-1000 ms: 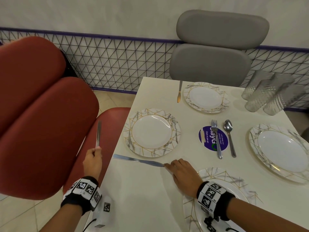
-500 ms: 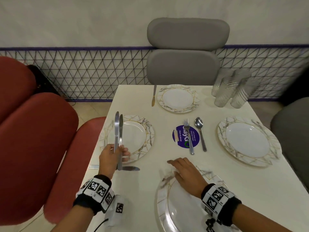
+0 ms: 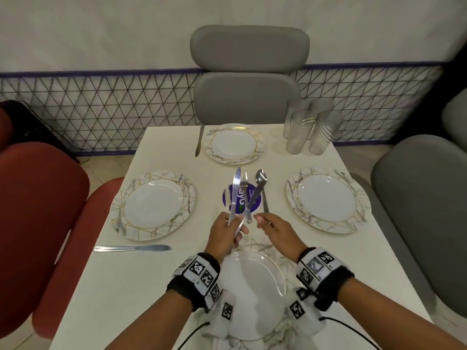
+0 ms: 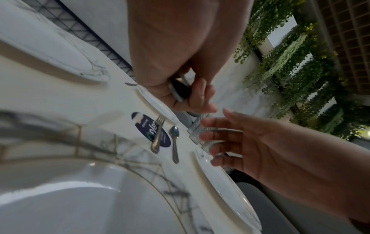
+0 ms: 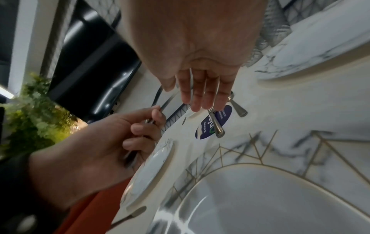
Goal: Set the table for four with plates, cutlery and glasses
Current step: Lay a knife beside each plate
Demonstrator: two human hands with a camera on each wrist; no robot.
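My left hand (image 3: 236, 229) grips two table knives (image 3: 235, 190) by their handles, blades up, one upright and one leaning right. It hovers over the far rim of the near plate (image 3: 252, 286). My right hand (image 3: 262, 221) is just right of it, fingers relaxed and empty, the fingertips (image 4: 212, 136) close to the knife handles (image 4: 177, 94). A fork (image 3: 244, 184) and a spoon (image 3: 261, 176) lie on the table behind the knives. Plates sit at the left (image 3: 154, 205), far (image 3: 233, 145) and right (image 3: 327, 200). One knife (image 3: 131, 248) lies near the left plate and another (image 3: 199, 141) beside the far plate.
Several clear ribbed glasses (image 3: 308, 130) stand clustered at the far right corner. A purple round sticker (image 3: 228, 200) marks the table's middle. A grey chair (image 3: 249, 72) stands at the far side, another grey chair (image 3: 424, 198) on the right and a red chair (image 3: 43, 210) on the left.
My left hand carried the two knives rightward from the left plate to the table's middle. My right hand lifted off the near plate and came up beside the knives.
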